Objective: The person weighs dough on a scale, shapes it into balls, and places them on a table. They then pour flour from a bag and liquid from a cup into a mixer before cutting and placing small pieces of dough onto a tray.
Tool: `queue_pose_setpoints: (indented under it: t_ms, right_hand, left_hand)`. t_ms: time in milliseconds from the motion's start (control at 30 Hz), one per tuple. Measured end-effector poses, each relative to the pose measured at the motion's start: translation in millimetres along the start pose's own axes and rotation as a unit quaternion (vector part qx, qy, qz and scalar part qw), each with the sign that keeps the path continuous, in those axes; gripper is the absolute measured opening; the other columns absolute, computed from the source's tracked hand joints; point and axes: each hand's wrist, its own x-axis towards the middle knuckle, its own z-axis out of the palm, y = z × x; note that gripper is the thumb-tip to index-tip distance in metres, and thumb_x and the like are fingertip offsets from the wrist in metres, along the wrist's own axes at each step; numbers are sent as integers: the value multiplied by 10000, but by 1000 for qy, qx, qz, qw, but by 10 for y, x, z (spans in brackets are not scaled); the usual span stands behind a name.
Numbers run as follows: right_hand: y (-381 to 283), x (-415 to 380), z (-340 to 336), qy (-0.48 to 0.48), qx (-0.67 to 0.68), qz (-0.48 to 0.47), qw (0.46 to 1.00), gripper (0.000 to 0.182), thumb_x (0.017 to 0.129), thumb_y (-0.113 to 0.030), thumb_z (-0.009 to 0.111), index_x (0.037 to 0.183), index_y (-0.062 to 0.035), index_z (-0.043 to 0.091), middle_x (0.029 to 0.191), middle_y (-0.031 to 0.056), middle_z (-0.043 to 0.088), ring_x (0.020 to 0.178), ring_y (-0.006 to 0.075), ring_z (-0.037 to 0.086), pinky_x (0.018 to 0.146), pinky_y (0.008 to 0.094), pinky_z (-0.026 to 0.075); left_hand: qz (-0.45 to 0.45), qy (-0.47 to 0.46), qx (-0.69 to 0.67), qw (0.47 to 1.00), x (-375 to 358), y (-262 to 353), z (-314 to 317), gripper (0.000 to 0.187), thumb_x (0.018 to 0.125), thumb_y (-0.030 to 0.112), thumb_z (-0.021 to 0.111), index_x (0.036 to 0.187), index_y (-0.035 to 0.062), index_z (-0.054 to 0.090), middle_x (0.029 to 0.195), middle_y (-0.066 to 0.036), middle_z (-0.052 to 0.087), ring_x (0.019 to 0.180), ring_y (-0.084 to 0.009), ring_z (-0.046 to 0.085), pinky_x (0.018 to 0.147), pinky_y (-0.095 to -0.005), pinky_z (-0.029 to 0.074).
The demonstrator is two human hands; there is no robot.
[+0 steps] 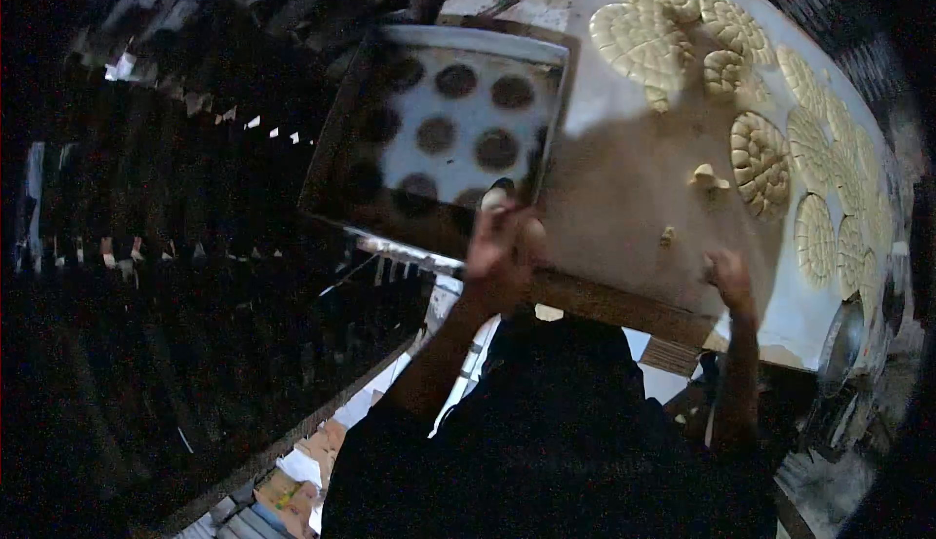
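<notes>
My left hand (502,256) is over the front right corner of a square metal tray (556,81), fingers curled, with a small pale lump (494,198) at the fingertips. Blur hides what the lump is. Dark round marks (436,134) cover the tray's pale bottom. My right hand (733,281) hovers or rests above the worktable's front part, its fingers bent and smeared by motion. Nearest to it lie a small dough scrap (668,236) and a larger dough scrap (709,177). Beyond them is a round of dough cut into segments (760,164).
Several more cut dough rounds (643,42) cover the far and right parts of the worktable (624,178). A round metal pan or lid (840,339) is at the table's right front corner. Left of the tray is a dark, slatted area (195,325). Cardboard and papers (302,471) lie below.
</notes>
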Motion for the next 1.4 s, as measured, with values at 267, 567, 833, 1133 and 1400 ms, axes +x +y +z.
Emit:
queue_pose_setpoints:
  t_ms: [267, 567, 833, 1133, 1400]
  right_hand:
    - [-2962, 559, 2219, -56, 111, -503, 856, 332, 880, -211, 644, 1158, -46, 570, 1093, 178, 592, 1023, 319, 596, 892, 409, 479]
    - [-1759, 427, 1542, 111, -18, -482, 869, 189, 749, -135, 695, 917, -68, 641, 969, 121, 610, 955, 322, 587, 875, 464, 472]
    - [555, -58, 21, 342, -70, -130, 928, 160, 776, -174, 616, 758, -28, 555, 742, 171, 558, 727, 372, 544, 686, 452, 449]
    - [977, -87, -358, 393, -1, -74, 917, 112, 748, -160, 611, 771, -58, 574, 683, 146, 561, 748, 378, 549, 701, 453, 441]
    - [581, 471, -100, 344, 8, -92, 934, 409, 771, -281, 665, 1055, -9, 554, 968, 189, 596, 920, 391, 554, 833, 479, 430]
  left_hand:
    - [-7, -34, 439, 898, 7, -827, -904, 828, 816, 361, 622, 1422, -75, 263, 805, -207, 676, 736, -390, 668, 669, -497, 533]
    - [-117, -82, 345, 928, 313, -133, -842, 716, 821, 389, 697, 1344, -20, 430, 1127, -238, 592, 1024, -385, 597, 912, -410, 481]
    - [3, -264, 72, 962, 1641, 696, 1943, 725, 779, 238, 785, 1375, 60, 412, 1206, -198, 556, 1066, -294, 582, 887, -399, 503]
    - [224, -298, 195, 907, 1877, 704, 3152, 832, 741, 178, 783, 1431, 108, 323, 1263, -210, 494, 1066, -354, 565, 912, -446, 471]
    - [118, -303, 190, 927, 1312, -11, 1655, 379, 838, 163, 644, 1192, 74, 544, 1067, -197, 621, 954, -370, 619, 824, -444, 510]
